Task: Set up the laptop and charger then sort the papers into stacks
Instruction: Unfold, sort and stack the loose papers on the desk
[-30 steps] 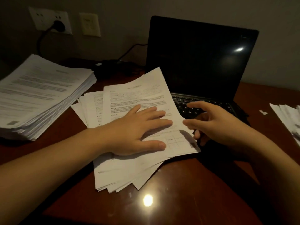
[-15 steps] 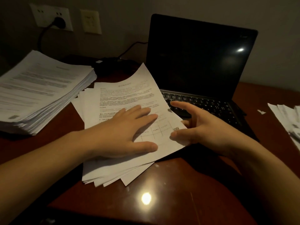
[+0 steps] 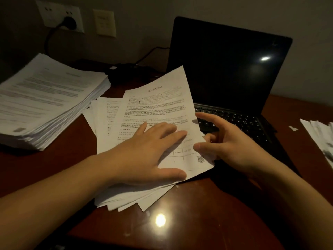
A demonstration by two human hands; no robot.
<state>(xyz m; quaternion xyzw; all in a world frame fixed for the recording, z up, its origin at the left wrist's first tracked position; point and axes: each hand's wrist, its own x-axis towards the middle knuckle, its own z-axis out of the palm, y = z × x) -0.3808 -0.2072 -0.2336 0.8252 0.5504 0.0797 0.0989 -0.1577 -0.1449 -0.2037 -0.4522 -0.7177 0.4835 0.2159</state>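
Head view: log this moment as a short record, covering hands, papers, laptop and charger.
left hand: flat on the top sheet of the loose pile
right hand: pinches that sheet's right edge, thumb on top
tall stack: left of the pile
laptop: open, screen dark, behind the pile
charger plug: in the wall socket
more papers: at the right edge of the view
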